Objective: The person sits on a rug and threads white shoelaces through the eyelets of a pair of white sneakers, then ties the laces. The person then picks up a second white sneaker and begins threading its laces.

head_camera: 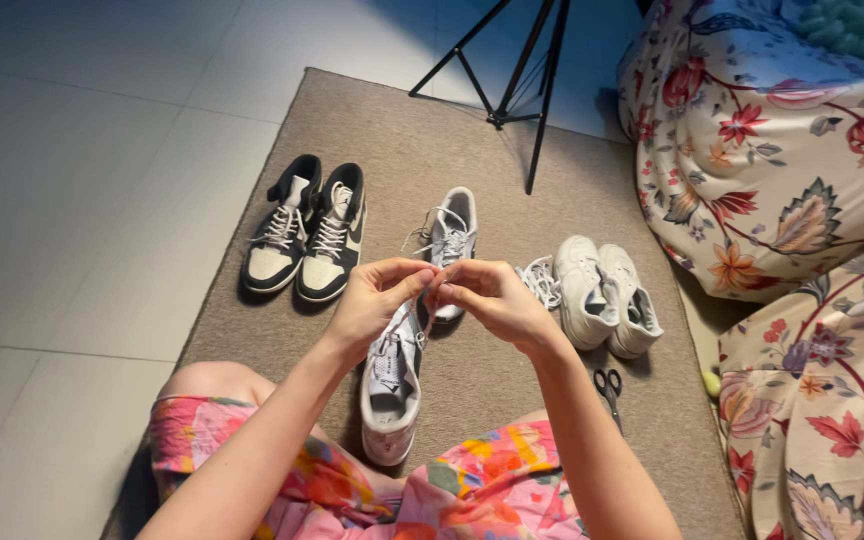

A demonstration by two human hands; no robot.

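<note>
A white shoelace (414, 318) is pinched between both hands, held above a grey-and-white sneaker (392, 385) that lies on the brown rug (512, 390) between the person's knees, toe pointing away. The left hand (377, 298) grips the lace with thumb and fingertips closed on it; the right hand (490, 297) does the same, the two hands nearly touching. Just beyond them stands the matching sneaker (450, 240), laces loose. Far left on the rug sits a pair of black-and-cream high-top sneakers (307, 232). To the right is a pair of white sneakers (607, 295), with small scissors (609, 388) nearer. A black tripod (517, 70) stands at the rug's far edge, and floral bedding (782, 160) fills the right side.
</note>
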